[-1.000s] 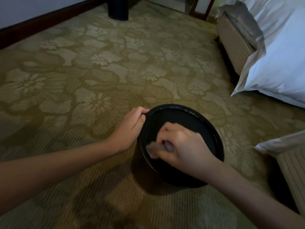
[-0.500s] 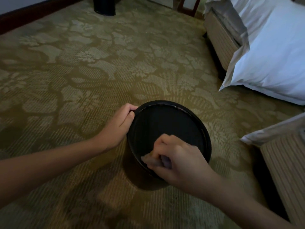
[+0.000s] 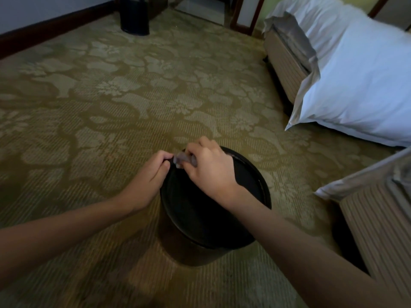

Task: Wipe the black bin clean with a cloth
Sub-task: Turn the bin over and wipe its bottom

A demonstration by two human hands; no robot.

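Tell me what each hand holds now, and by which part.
The left hand grips the black bin by its rim. The right hand holds the bunched cloth in its fingers, against that rim.

Glossy smooth black bin [image 3: 251, 190], soft pale cloth [image 3: 181, 158], ribbed woven carpet [image 3: 115, 103].

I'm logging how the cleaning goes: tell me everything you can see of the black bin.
The bin is round, black and smooth, maybe plastic, with a thicker glossy rim. It stands upright and open on the patterned carpet, and what shows of its inside looks empty. The left hand grips the far-left rim; the right hand presses a small pale cloth on the rim beside it.
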